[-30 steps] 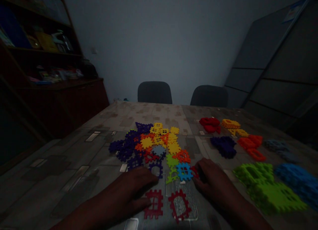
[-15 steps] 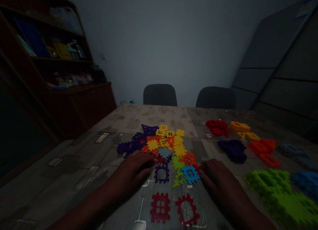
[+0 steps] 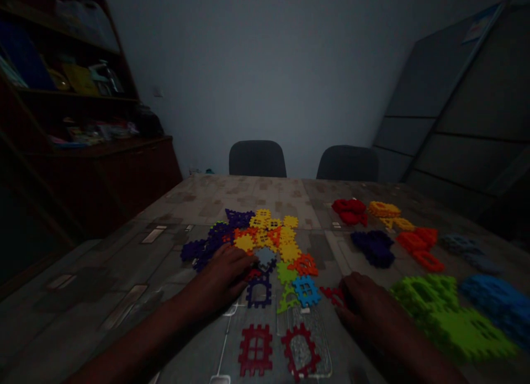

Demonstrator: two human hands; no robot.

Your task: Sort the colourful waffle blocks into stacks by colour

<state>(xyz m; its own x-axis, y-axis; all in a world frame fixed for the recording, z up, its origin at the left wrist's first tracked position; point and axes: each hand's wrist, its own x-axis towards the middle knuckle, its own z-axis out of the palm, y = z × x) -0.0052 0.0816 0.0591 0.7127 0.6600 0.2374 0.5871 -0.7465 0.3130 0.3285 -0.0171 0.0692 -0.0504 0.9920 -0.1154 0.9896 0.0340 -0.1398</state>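
Holding a red toothed plate point(image 3: 334, 295) in the right hand point(image 3: 359, 298), with fingers curled down over the right end and the left end poking out. Showing it just right of the blue window plate point(image 3: 306, 290), apart across a narrow strip of worktop point(image 3: 199, 207); visible length running mostly sideways, dipping a little toward the right. Far nearer the right hand than the left hand point(image 3: 229, 269).

Resting the left hand over the near left part of the mixed pile, fingers bent and pointing right toward the gray plate point(image 3: 265, 257). Touching or just above a red piece point(image 3: 253, 273) behind the purple arch plate point(image 3: 268, 291); cannot tell whether gripping it, or how wide the gap between fingers and thumb is.

Lying nearest the body, side by side and untouched: a dark red window plate point(image 3: 255, 348) and a dark red frame plate point(image 3: 290, 352).
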